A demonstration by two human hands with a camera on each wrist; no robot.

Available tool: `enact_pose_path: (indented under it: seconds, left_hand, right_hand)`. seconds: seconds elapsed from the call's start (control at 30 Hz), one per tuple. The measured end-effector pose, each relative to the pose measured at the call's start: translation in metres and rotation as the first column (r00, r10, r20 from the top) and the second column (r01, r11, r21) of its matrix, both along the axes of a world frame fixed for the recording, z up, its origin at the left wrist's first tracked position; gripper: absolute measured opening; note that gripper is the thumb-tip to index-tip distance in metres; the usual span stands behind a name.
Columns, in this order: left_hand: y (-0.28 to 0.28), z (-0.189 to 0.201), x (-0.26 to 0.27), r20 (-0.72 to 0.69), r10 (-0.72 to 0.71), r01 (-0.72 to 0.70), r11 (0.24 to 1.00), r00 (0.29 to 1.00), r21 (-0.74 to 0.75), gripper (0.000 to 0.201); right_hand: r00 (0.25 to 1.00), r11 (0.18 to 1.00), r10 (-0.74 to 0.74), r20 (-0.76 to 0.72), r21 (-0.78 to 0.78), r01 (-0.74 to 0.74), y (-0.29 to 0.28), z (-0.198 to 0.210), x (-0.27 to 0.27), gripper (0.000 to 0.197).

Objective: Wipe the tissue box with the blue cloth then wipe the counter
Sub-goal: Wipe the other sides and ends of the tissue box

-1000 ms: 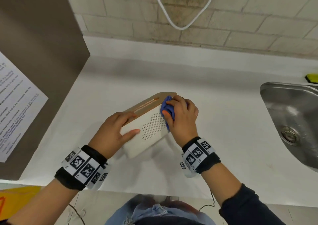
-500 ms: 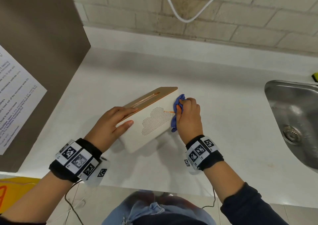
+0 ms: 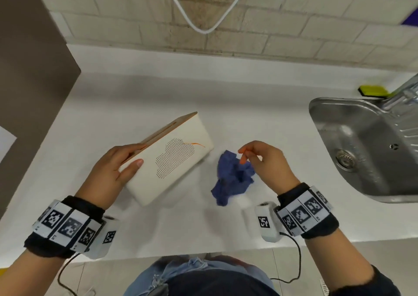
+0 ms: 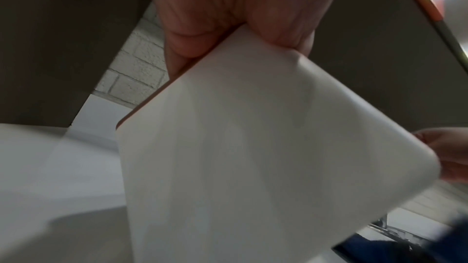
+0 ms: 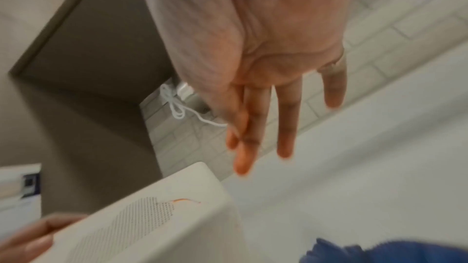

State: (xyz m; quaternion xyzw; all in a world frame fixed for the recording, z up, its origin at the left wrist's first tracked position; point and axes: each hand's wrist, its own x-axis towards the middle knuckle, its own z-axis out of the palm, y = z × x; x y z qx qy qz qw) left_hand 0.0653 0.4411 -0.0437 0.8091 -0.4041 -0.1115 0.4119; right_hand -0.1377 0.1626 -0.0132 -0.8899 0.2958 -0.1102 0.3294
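Two hands work over a white bench (image 3: 226, 96), and only one of them holds anything. The left hand (image 3: 113, 173) grips the near end of the tissue box (image 3: 178, 153): its fingers lie along the wooden top edge and the thumb presses the cream side face, beside a cloud-shaped patch of small dots. The box stands tilted on the bench, its far end pointing away and to the right. In the left wrist view, the same fingers (image 4: 202, 17) curl over the upper edge of the box's pale end face (image 4: 266, 157).

The right hand (image 3: 264, 162) hovers just right of the box with its fingers loose and spread, holding nothing. The right wrist view shows the palm (image 5: 278, 37) open, fingers pointing down, apart from both the box corner (image 5: 177, 207) and the cloth. The blue cloth (image 3: 233, 178) lies crumpled on the bench, just below the right hand's fingertips and near the box's right end without touching it; whether a fingertip brushes the cloth I cannot tell. A blurred blue patch of it shows at the bottom of the right wrist view (image 5: 380, 251).

To the right, a steel sink (image 3: 366, 151) is set into the bench, with a yellow-green sponge (image 3: 373, 90) behind it. A white cable (image 3: 203, 13) loops down the brick wall (image 3: 316, 24), and a brown panel (image 3: 29, 69) stands at the left.
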Motion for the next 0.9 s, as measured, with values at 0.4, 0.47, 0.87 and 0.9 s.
enact_pose_path:
  seconds: [0.4, 0.47, 0.87, 0.9]
  left_hand:
    - [-0.001, 0.001, 0.002, -0.042, 0.022, -0.023, 1.0, 0.999, -0.01, 0.032]
    - [-0.001, 0.002, 0.002, -0.055, 0.024, -0.024, 1.0, 0.998, -0.015, 0.032]
    - [-0.001, 0.002, 0.001, -0.082, 0.022, -0.022, 1.0, 0.996, -0.007, 0.036]
    - [-0.001, 0.002, 0.001, -0.082, 0.022, -0.022, 1.0, 0.996, -0.005, 0.036]
  right_hand:
    - [0.939, 0.971, -0.104, -0.329, 0.169, 0.167, -0.007, -0.072, 0.004, 0.063]
    - [0.889, 0.986, -0.066, -0.454, 0.109, 0.128, -0.013, -0.073, 0.01, 0.038]
    - [0.911, 0.914, -0.239, 0.337, 0.395, 0.094, 0.012, -0.005, 0.044, 0.016]
    - [0.905, 0.936, -0.216, 0.367, 0.343, 0.084, 0.02, -0.007, 0.056, 0.015]
